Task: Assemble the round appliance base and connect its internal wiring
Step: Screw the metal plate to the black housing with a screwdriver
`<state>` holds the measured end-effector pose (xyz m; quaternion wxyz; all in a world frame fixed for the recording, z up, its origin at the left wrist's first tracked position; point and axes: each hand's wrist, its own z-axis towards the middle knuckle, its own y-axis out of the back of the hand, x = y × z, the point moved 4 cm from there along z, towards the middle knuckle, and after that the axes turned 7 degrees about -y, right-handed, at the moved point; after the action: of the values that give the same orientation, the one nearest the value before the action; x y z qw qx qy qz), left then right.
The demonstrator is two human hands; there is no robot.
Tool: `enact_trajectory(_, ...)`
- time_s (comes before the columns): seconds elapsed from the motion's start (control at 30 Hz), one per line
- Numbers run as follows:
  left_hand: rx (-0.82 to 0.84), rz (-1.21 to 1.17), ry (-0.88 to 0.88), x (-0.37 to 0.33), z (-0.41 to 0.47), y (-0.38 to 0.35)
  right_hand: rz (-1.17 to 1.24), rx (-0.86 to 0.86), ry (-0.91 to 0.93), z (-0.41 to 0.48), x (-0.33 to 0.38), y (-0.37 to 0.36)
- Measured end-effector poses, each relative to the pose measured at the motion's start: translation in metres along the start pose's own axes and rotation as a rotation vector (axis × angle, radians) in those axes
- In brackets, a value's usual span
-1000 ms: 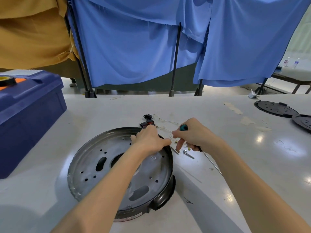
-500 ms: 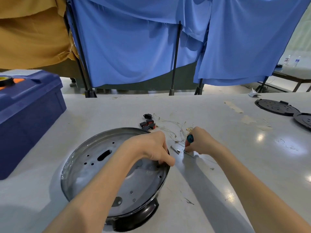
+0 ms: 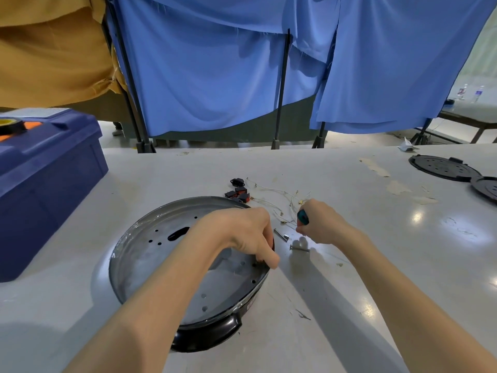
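Observation:
The round appliance base, a grey metal pan with holes and a black plastic handle lug at its near edge, lies on the white table. My left hand grips its right rim, fingers curled over the edge. My right hand holds a screwdriver with a teal handle, tip down near two loose metal screws. Thin pale wires and small black and red switches lie just behind the base.
A large blue plastic crate stands at the left. Two black round lids lie at the far right of the table. Blue curtains on black stands hang behind the table.
The base has been turned and shifted left under my left hand, whose grip moved down its right rim. My right hand lowered with the screwdriver toward the screws.

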<state>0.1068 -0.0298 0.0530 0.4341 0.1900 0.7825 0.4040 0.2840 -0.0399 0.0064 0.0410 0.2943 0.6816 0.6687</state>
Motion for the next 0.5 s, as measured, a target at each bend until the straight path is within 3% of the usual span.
enact_trajectory(0.2, 0.053, 0.078, -0.005, -0.007, -0.004, 0.0, 0.189, -0.004, 0.061, -0.016, 0.011, 0.019)
enact_trajectory(0.4, 0.114, 0.141, 0.019, -0.011, -0.012, 0.0, 0.393, 0.113, 0.073, -0.04, 0.024, 0.021)
enact_trajectory(0.5, 0.053, 0.148, 0.066, -0.01, -0.01, -0.008, 0.449, 0.136, 0.096, -0.048, 0.027, 0.02)
